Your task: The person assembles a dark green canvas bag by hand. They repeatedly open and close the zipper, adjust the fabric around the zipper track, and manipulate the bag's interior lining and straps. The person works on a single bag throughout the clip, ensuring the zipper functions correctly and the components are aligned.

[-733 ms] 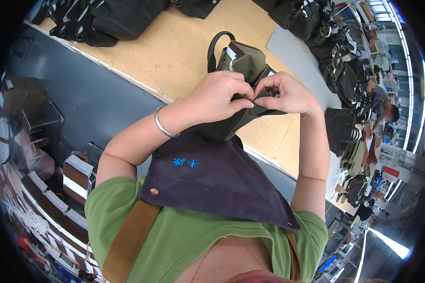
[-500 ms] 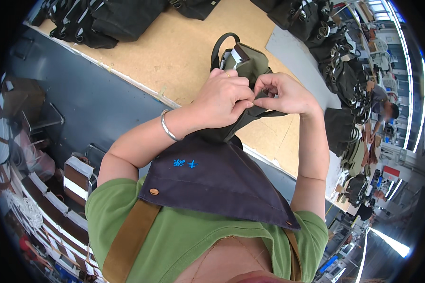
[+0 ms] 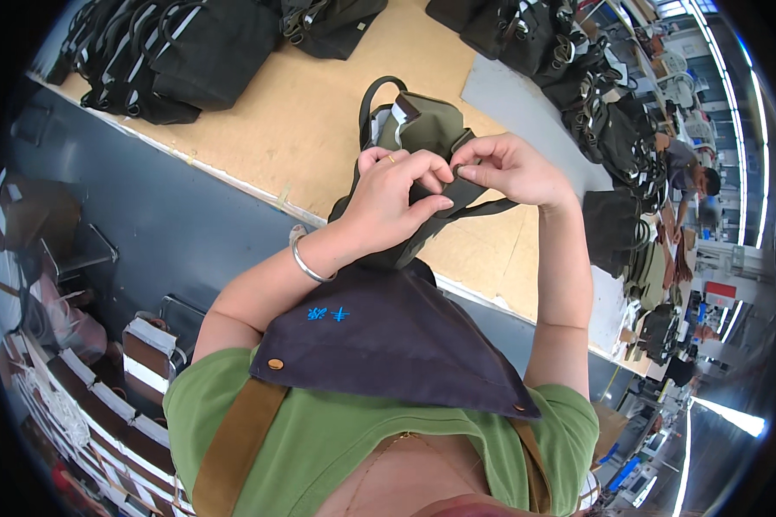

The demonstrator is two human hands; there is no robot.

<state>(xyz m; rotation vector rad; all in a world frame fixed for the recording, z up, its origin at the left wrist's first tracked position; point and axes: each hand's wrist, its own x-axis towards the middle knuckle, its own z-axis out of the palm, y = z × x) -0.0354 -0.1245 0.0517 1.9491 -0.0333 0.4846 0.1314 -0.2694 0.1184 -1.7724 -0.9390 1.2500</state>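
A dark olive bag [image 3: 474, 191] with black loop handles stands at the near edge of the table, its mouth showing a lighter green lining and a white tag. My left hand [image 3: 392, 200] lies curled over the near left part of the bag, thumb and index fingertips apart, the other fingers partly hidden. To its right my right hand [image 3: 517, 172] is closed, thumb and fingers pinching the bag's dark edge close to the left fingertips. Any small part in that pinch is too small to make out.
Piles of black bags [image 3: 207, 60] cover the far left of the wooden table [image 3: 310, 112]. More bags [image 3: 612, 129] line the right side, where a person [image 3: 685, 172] works. Brown and white pieces [image 3: 147, 353] stand at lower left, beyond the grey floor [image 3: 181, 215].
My left thumb and index finger have come apart from a pinch near the right fingertips. The right hand still pinches the bag's edge. Hands and bag sit slightly further left in the view.
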